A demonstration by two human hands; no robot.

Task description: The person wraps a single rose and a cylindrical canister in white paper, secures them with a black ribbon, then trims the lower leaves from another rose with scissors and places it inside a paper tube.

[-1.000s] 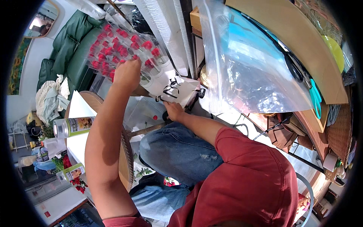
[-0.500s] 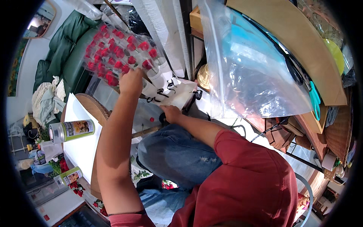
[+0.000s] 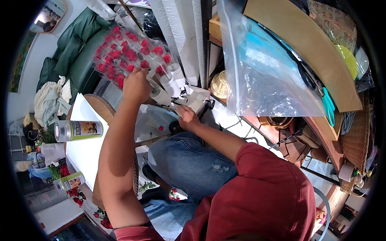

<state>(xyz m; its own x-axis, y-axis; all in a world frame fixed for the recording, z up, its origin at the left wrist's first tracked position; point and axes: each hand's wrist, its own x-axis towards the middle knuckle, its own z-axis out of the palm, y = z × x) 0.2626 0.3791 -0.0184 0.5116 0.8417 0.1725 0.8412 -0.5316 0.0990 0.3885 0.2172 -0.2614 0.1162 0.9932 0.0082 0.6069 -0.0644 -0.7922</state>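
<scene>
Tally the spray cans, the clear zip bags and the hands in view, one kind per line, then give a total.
Spray cans: 2, one lying on the white board, one lower left.
Clear zip bags: 1, hanging at upper right.
Hands: 2, left hand at the bag of red-capped vials, right hand.
Total: 5

My left hand (image 3: 136, 85) covers part of the clear bag of red-capped vials (image 3: 128, 56), grip unseen. Right hand (image 3: 188, 119): fingertips hidden against white paper (image 3: 193, 100); hold indeterminate.
</scene>
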